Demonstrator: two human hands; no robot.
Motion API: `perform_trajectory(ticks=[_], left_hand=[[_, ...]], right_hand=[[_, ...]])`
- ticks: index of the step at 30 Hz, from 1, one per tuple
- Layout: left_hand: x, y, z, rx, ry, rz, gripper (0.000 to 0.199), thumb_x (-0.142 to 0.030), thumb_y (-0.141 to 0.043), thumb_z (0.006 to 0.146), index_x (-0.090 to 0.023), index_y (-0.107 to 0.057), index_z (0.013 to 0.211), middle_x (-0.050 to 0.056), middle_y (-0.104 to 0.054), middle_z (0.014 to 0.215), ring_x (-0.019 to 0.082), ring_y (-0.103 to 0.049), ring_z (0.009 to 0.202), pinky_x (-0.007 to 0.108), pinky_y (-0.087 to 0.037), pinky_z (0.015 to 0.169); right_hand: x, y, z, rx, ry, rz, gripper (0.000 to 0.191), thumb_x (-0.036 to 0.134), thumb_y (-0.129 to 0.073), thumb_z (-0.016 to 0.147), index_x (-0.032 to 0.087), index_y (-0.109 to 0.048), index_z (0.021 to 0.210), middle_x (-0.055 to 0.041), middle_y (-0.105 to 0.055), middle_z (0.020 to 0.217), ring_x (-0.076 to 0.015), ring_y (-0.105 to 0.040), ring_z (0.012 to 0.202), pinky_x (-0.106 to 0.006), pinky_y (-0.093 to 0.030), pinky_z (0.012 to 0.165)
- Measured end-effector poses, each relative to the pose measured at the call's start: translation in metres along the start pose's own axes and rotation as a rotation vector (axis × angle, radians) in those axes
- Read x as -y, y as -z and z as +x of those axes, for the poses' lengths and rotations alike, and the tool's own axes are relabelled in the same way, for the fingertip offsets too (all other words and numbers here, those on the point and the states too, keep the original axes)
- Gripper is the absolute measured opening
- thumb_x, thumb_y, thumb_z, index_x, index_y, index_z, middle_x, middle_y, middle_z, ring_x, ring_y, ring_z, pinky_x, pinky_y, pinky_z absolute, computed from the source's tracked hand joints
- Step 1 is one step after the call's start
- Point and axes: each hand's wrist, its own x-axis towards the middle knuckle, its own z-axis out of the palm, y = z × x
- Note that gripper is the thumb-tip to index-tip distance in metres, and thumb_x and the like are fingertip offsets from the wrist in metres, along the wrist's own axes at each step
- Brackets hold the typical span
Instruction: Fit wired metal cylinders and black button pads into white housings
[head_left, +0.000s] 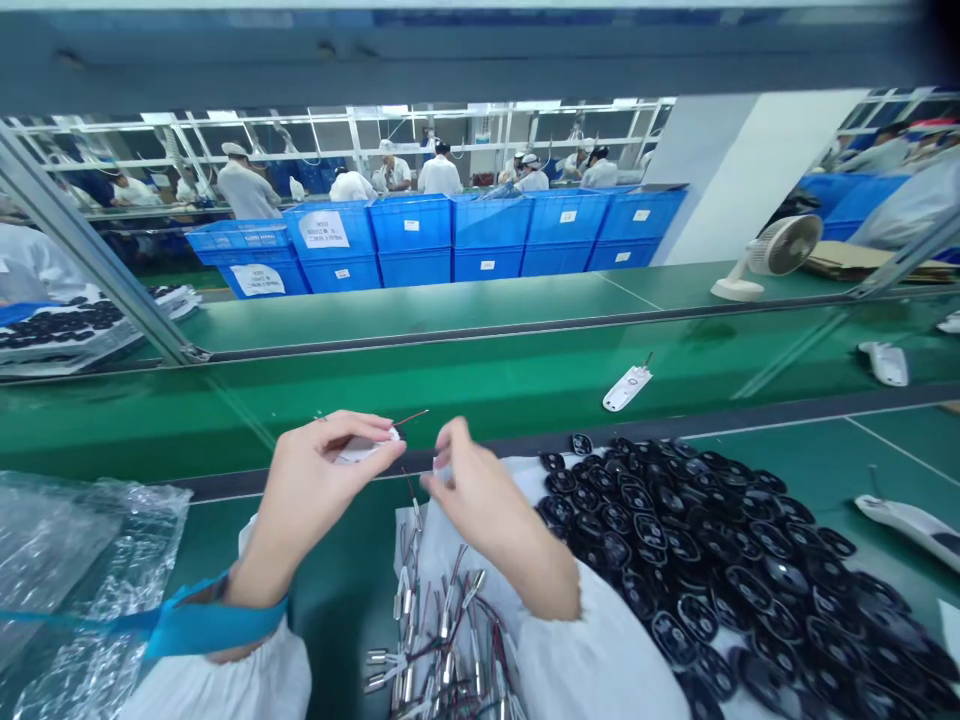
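My left grip (315, 490) pinches a small white wired part (366, 450) toward my right grip (469, 490), closed on a small pale piece (442, 470) so the two can meet, with more wired parts (439, 640) just below within reach.

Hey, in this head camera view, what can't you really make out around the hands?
Head view:
The small white piece: the left hand's fingers hide most of it.
The small pale item: the right hand's fingers hide it.
The wired metal parts: cut off by the bottom edge.
The black oval pieces: cut off by the bottom edge; markings too small.
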Motion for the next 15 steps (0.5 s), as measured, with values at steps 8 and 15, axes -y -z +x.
perform_trajectory(ticks=[8, 15], left_hand=[[0.083, 0.0, 0.115, 0.27, -0.126, 0.413, 0.022, -0.037, -0.079, 0.078, -0.017, -0.072, 0.071, 0.011, -0.078, 0.101, 0.028, -0.073, 0.095, 0.041, -0.056, 0.093], [0.134, -0.014, 0.156, 0.472, -0.195, 0.443, 0.021, -0.033, -0.074, 0.095, -0.013, -0.068, 0.09, 0.008, -0.071, 0.109, 0.023, -0.067, 0.105, 0.046, -0.053, 0.1]], right_hand=[[-0.012, -0.057, 0.021, 0.151, -0.125, -0.207, 0.021, 0.025, -0.058, 0.096, 0.019, -0.069, 0.113, -0.0162, -0.061, 0.131, -0.0358, -0.068, 0.113, -0.045, -0.052, 0.087], [-0.018, -0.056, 0.025, 0.137, -0.143, -0.196, 0.02, 0.021, -0.058, 0.09, 0.016, -0.074, 0.102, -0.0134, -0.066, 0.121, -0.0317, -0.071, 0.105, -0.04, -0.05, 0.087]])
